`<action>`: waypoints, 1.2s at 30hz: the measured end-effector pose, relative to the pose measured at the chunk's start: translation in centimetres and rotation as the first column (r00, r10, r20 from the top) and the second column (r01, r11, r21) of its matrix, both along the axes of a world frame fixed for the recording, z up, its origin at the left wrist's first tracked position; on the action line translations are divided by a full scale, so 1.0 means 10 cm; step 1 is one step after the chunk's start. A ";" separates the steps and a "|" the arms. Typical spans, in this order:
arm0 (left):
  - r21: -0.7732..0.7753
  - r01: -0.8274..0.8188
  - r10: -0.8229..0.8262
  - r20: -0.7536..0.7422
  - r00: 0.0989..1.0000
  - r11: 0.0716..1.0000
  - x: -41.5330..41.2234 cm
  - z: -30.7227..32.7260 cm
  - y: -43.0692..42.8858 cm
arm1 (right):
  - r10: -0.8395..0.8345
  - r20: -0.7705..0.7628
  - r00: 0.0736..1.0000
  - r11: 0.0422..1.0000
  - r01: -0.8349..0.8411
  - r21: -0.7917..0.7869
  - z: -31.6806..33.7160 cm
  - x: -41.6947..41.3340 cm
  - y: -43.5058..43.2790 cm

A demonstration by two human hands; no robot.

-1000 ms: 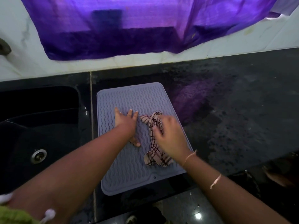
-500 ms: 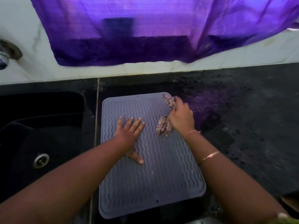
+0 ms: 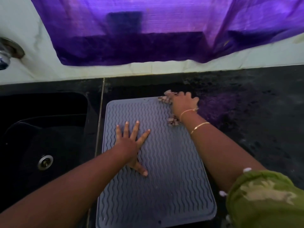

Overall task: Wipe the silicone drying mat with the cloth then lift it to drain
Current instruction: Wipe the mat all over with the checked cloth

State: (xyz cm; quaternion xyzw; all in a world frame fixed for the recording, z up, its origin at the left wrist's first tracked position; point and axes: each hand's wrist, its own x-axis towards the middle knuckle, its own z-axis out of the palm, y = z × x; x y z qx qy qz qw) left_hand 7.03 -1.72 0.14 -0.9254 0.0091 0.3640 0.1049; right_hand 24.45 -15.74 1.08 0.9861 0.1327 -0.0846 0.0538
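Note:
A grey silicone drying mat with wavy ridges lies flat on the black countertop, just right of the sink. My left hand presses flat on the mat's left middle, fingers spread. My right hand is at the mat's far right corner and holds a checked brown-and-white cloth against that corner. Part of the cloth trails out under my wrist. Most of the cloth is hidden beneath the hand.
A black sink with a metal drain sits to the left. A tap juts from the white tiled wall at far left. A purple cloth hangs over the wall behind. Dark countertop stretches to the right.
My right hand has swept the cloth away from me along the mat's right side to its far right corner. My left hand has stayed pressed on the mat, fingers spreading wider.

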 end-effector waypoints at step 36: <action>-0.065 -0.015 0.028 0.204 0.979 0.998 -0.43 0.16 -0.27 | 0.255 -0.412 0.875 0.429 0.279 0.859 0.84 -1.57 -1.00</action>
